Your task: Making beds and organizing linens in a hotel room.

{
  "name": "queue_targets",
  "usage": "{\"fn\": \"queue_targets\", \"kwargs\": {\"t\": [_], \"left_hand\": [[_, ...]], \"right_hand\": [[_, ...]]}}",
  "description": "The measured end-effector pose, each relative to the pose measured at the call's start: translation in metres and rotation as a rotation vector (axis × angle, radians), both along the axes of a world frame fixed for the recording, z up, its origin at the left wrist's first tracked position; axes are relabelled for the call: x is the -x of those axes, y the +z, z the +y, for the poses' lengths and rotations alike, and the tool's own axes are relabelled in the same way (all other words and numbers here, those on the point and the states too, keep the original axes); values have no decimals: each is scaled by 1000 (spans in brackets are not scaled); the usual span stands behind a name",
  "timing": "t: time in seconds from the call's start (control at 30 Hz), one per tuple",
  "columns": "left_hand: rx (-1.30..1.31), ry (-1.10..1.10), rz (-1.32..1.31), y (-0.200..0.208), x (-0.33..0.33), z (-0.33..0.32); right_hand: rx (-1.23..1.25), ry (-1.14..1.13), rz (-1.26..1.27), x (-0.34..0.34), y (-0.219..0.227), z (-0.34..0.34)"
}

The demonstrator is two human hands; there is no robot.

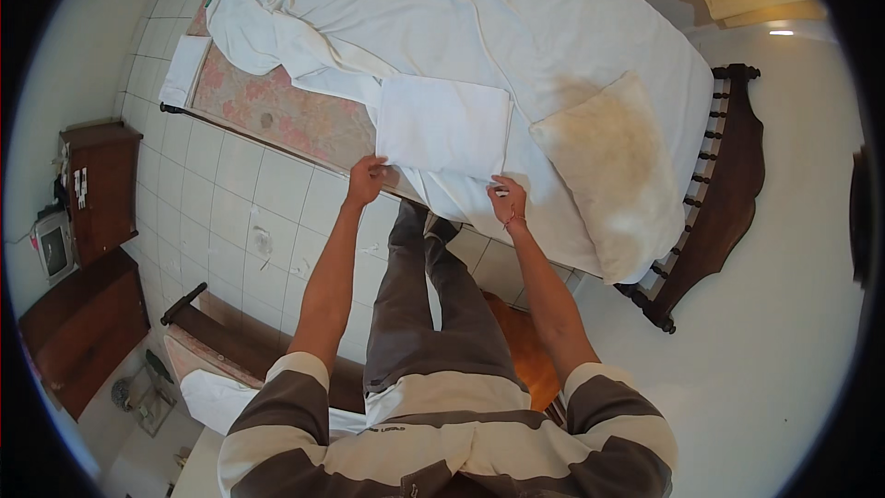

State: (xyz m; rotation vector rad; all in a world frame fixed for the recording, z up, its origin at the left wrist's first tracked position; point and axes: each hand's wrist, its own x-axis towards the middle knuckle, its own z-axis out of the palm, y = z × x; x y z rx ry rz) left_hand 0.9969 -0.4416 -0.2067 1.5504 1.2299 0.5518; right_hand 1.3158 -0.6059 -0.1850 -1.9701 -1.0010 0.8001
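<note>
A flat, folded white cloth (443, 124) lies on the near side of the bed, over a rumpled white sheet (415, 5). Its near left corner is pinched by my left hand (367, 179), fingers closed. My right hand (507, 198) grips the near right corner between thumb and fingers, a thin band round that wrist. To the right rests a stained, yellowish pillow (613, 161). Where the sheet is pulled back, the pink floral mattress (277, 106) shows at the left.
A dark wooden headboard (728, 194) closes the bed's right end. Another white folded piece (184, 71) sits at the foot end. Wooden cabinets (101, 189) and a small television (55, 244) stand at left. Part of a second bed (217, 341) is behind me on the tiled floor (277, 184).
</note>
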Motion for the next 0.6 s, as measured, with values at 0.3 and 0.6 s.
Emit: {"fn": "queue_targets", "kwargs": {"t": [0.3, 0.6], "left_hand": [[173, 390, 34, -9, -7, 7], [777, 543, -252, -12, -11, 23]], "right_hand": [[321, -342, 194, -6, -38, 3], [556, -247, 451, -18, -17, 15]]}}
